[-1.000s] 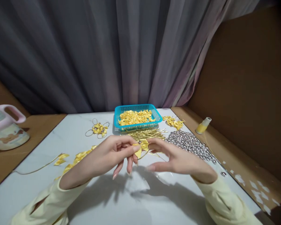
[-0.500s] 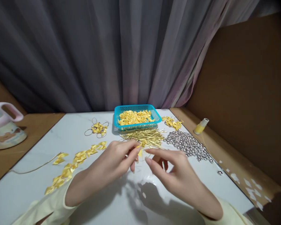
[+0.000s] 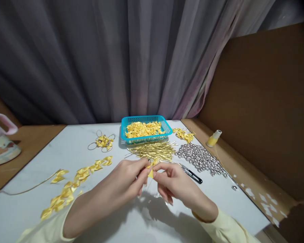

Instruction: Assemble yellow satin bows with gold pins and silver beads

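A yellow ribbon bow [image 3: 151,172] is pinched between the fingertips of my left hand [image 3: 131,177], above the white table. My right hand [image 3: 173,180] is closed too, thumb and forefinger on the bow's right side. A thin strand hangs under the bow, hard to make out. Just beyond my fingers lies a bundle of gold twist ties [image 3: 154,150]. Black thread snips [image 3: 192,174] lie to the right of my right hand. A row of yellow bows [image 3: 82,173] runs along the table left of my left forearm.
A blue basket [image 3: 124,130] of yellow bows stands at the back. Silver beads [image 3: 200,158] are heaped to the right, near a spool of yellow thread [image 3: 213,138]. Looped elastics with bows [image 3: 103,141] lie back left. A pink-handled cup [image 3: 3,148] stands far left.
My right hand has moved left and its fingers have closed on the bow. The snips, hidden before behind that hand, now show. The view has shifted slightly.
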The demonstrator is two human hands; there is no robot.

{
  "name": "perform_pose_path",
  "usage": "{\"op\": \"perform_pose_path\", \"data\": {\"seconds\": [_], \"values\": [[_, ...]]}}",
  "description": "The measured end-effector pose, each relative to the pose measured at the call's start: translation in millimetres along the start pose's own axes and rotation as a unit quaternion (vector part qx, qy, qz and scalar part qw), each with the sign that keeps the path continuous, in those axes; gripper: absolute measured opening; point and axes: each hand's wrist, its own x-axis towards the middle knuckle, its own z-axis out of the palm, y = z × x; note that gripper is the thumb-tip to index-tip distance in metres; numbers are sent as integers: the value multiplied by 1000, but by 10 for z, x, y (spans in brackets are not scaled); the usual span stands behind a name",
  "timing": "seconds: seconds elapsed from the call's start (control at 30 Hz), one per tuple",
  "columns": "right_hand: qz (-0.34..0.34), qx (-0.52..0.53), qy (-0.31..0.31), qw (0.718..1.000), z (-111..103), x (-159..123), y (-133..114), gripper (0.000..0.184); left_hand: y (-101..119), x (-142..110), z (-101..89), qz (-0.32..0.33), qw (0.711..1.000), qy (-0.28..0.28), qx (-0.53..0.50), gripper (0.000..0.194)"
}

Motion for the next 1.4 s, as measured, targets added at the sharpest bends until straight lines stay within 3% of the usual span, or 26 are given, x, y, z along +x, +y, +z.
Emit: {"op": "perform_pose_path", "data": {"seconds": [0.1, 0.23, 0.47, 0.57, 0.67, 0.8, 0.87, 0.97, 1.07, 1.13, 1.23, 1.3, 1.4], "values": [[-40, -22, 61, 997, 5, -29, 6, 33, 11, -10, -26, -18, 1000, -17, -6, 30], [-78, -20, 94, 992, -21, -75, -25, 30, 19, -3, -45, -22, 999, -25, -5, 31], [-188, -146, 144, 960, -137, -189, -151, 20, -62, 3, 1, -8, 999, -37, 13, 32], [-172, -95, 100, 975, -187, -219, -212, 20, -88, -9, 10, -2, 999, -43, 7, 30], [-130, 46, 10, 990, -253, -208, -253, 21, -105, -21, 10, -5, 999, -49, 10, 30], [-69, 217, -130, 965, -353, -164, -299, 24, -119, -24, 13, -21, 997, -62, 31, 32], [-32, 234, -156, 959, -393, -149, -330, 25, -116, -21, 14, -24, 997, -67, 37, 32], [-8, 161, -118, 980, -452, -123, -375, 24, -101, -16, 2, -22, 997, -70, 39, 32], [-44, 9, -28, 999, -536, -86, -403, 22, -86, -15, -26, -20, 997, -74, 27, 32], [-87, -119, 33, 989, -600, -69, -415, 26, -83, -15, -50, -19, 997, -80, 9, 32], [-131, -277, 85, 948, -662, -69, -416, 29, -91, -14, -78, -24, 995, -94, -19, 30], [-131, -312, 47, 940, -667, -70, -384, 34, -102, -12, -86, -30, 994, -104, -36, 27], [-83, -275, -95, 953, -643, -39, -276, 47, -118, -8, -81, -36, 993, -105, -44, 27]]}}
